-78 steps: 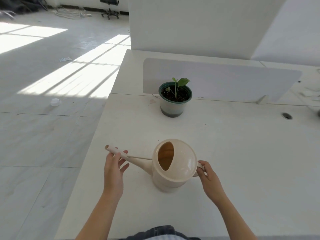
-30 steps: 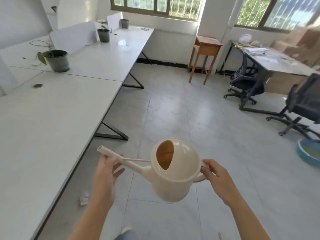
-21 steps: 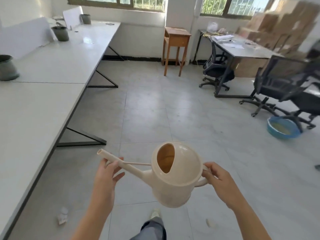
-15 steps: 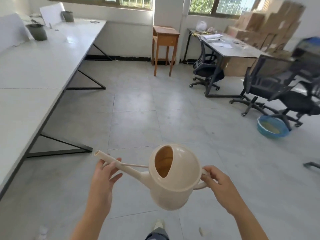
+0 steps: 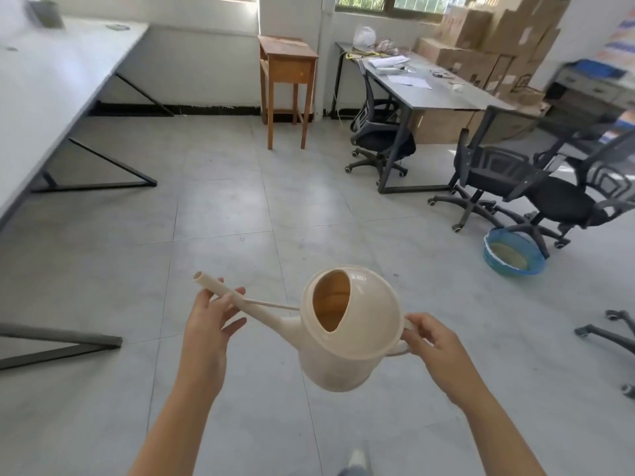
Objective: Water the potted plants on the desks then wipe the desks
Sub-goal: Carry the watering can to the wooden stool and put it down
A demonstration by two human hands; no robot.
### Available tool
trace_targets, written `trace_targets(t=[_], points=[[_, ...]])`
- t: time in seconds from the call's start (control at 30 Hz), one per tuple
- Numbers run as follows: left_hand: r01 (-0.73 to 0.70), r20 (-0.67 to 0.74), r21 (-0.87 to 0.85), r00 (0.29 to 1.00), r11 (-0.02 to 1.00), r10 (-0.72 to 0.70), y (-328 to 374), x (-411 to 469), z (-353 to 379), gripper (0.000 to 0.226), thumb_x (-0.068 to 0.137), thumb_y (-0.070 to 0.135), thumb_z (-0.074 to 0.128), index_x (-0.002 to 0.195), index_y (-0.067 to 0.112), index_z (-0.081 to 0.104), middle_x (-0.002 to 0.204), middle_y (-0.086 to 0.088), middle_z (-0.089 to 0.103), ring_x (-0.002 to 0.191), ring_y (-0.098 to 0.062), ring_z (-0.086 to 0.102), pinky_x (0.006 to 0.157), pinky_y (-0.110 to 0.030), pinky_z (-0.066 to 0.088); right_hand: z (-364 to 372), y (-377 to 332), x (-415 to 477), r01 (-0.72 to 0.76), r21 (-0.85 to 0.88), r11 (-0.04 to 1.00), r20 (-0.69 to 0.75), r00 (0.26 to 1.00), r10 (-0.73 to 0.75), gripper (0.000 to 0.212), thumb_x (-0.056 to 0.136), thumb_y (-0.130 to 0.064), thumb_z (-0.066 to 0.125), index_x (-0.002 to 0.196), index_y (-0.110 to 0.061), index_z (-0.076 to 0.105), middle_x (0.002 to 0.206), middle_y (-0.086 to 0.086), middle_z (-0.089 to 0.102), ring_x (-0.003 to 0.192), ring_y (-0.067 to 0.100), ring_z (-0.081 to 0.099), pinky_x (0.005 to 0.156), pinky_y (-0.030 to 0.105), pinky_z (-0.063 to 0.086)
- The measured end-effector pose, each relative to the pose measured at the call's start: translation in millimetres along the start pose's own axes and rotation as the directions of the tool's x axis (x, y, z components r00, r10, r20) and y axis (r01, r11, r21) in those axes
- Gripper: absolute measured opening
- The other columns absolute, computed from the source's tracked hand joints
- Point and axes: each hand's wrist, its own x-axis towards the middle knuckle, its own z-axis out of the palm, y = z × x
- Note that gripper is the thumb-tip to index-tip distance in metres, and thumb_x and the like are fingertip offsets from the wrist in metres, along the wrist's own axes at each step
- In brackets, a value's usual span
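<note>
**Item: can, carried in two hands**

Can (image 5: pixel 350 333): cream plastic, domed top with an oval fill hole, long thin spout (image 5: pixel 237 298) with a slim brace back to the body. Held in the air over the floor (image 5: pixel 240 214), on no desk.

Grip, right: right hand (image 5: pixel 436 348) closed round the handle (image 5: pixel 403 340) at the back of the body; fingers curled, thumb on top.

Grip, left: left hand (image 5: pixel 209 321) beneath the spout, fingers loosely spread, cradling it rather than clamping. The spout mouth juts past the fingertips.

Handling, judged: rigid thin-walled plastic, smooth, liable to slip if wet. The water level cannot be read through the hole; if filled, weight sits in the body and will slosh. Best hold is the handle, with a second hand under the spout to steady the aim; the brace looks too thin to bear load.

Surroundings, from the grip outward: shoe (image 5: pixel 355 460) below the can; white desk (image 5: pixel 41 80) far left of the left hand, with a dark pot (image 5: pixel 44 13) at its far end, blurred; blue basin (image 5: pixel 513 257) beyond the right hand; chairs (image 5: pixel 515 180) past it; wooden stand (image 5: pixel 287 77) straight ahead; boxes (image 5: pixel 491 39) far right.
</note>
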Motion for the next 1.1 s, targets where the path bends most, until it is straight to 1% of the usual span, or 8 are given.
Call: trace_targets(t=[0.17, 0.33, 0.53, 0.7, 0.77, 0.83, 0.97, 1.1], points=[[-0.011, -0.028, 0.003, 1.0, 1.0, 0.011, -9.8, 58.3, 66.2, 0.023, 0.095, 0.012, 0.037, 0.116, 0.018, 0.045, 0.099, -0.003, 0.063, 0.09, -0.017, 0.059, 0.078, -0.033, 0.044, -39.3, 9.7, 90.3, 0.033, 0.005, 0.999, 0.017, 0.999, -0.033, 0.017, 0.088, -0.013, 0.055, 0.081, -0.028, 0.061, 0.074, -0.025, 0.064, 0.072, -0.005, 0.055, 0.087, 0.045, 0.045], [-0.045, -0.102, -0.03, 0.994, 0.999, 0.042, -19.3, 113.5, 131.1, 0.022, 0.094, 0.01, 0.036, 0.114, 0.016, 0.046, 0.098, -0.005, 0.063, 0.089, -0.018, 0.059, 0.077, -0.033, 0.045, -82.0, 16.2, 185.0, 0.094, -0.018, 0.995, 0.08, 0.993, -0.092, 0.014, 0.088, -0.018, 0.054, 0.082, -0.029, 0.061, 0.08, -0.02, 0.063, 0.079, 0.004, 0.056, 0.082, 0.04, 0.045], [-0.061, -0.177, -0.018, 0.983, 0.998, 0.057, -25.9, 180.4, 205.4, 0.019, 0.094, 0.01, 0.037, 0.11, 0.016, 0.046, 0.096, -0.004, 0.063, 0.087, -0.018, 0.059, 0.077, -0.034, 0.044, -126.7, 13.2, 295.1, 0.139, -0.019, 0.99, 0.163, 0.977, -0.134, 0.013, 0.089, -0.017, 0.053, 0.084, -0.027, 0.06, 0.085, 0.001, 0.065, 0.082, 0.011, 0.055, 0.074, 0.031, 0.039], [-0.044, -0.217, 0.01, 0.975, 0.999, 0.046, -27.6, 233.7, 238.9, 0.02, 0.095, 0.011, 0.037, 0.111, 0.017, 0.048, 0.099, -0.005, 0.064, 0.091, -0.019, 0.06, 0.078, -0.034, 0.045, -138.5, 12.7, 374.4, 0.123, -0.028, 0.992, 0.217, 0.97, -0.114, 0.013, 0.089, -0.018, 0.054, 0.084, -0.029, 0.059, 0.081, -0.01, 0.064, 0.081, 0.004, 0.055, 0.077, 0.033, 0.042], [-0.042, -0.219, 0.016, 0.975, 0.999, 0.044, -27.0, 259.1, 248.5, 0.019, 0.095, 0.01, 0.037, 0.103, 0.019, 0.051, 0.099, -0.005, 0.064, 0.091, -0.019, 0.059, 0.077, -0.034, 0.045, -137.5, 12.6, 408.4, 0.118, -0.034, 0.992, 0.222, 0.969, -0.107, 0.016, 0.089, -0.017, 0.054, 0.082, -0.03, 0.059, 0.074, -0.018, 0.064, 0.077, 0.001, 0.054, 0.075, 0.034, 0.042], [-0.048, -0.222, 0.023, 0.974, 0.999, 0.052, -25.7, 287.5, 255.9, 0.02, 0.095, 0.01, 0.037, 0.094, 0.022, 0.053, 0.098, -0.005, 0.064, 0.09, -0.02, 0.059, 0.076, -0.034, 0.044, -134.0, 10.9, 441.5, 0.114, -0.043, 0.992, 0.232, 0.967, -0.101, 0.015, 0.089, -0.016, 0.054, 0.083, -0.029, 0.06, 0.074, -0.027, 0.062, 0.076, -0.001, 0.054, 0.078, 0.037, 0.044], [-0.063, -0.223, 0.006, 0.973, 0.998, 0.063, -17.0, 356.1, 269.5, 0.019, 0.095, 0.011, 0.036, 0.092, 0.021, 0.052, 0.098, -0.005, 0.063, 0.088, -0.019, 0.058, 0.076, -0.033, 0.044, -125.1, -3.8, 506.7, 0.129, -0.054, 0.99, 0.24, 0.964, -0.112, 0.014, 0.089, -0.016, 0.054, 0.085, -0.028, 0.061, 0.076, -0.028, 0.062, 0.081, 0.004, 0.055, 0.087, 0.047, 0.046], [-0.072, -0.192, -0.034, 0.979, 0.997, 0.064, 0.7, 431.8, 287.6, 0.016, 0.095, 0.011, 0.036, 0.101, 0.018, 0.049, 0.098, -0.006, 0.063, 0.088, -0.019, 0.058, 0.076, -0.032, 0.044, -119.7, -25.2, 570.3, 0.143, -0.052, 0.988, 0.196, 0.972, -0.13, 0.015, 0.089, -0.017, 0.054, 0.082, -0.029, 0.06, 0.077, -0.027, 0.062, 0.082, 0.003, 0.056, 0.084, 0.041, 0.046]])
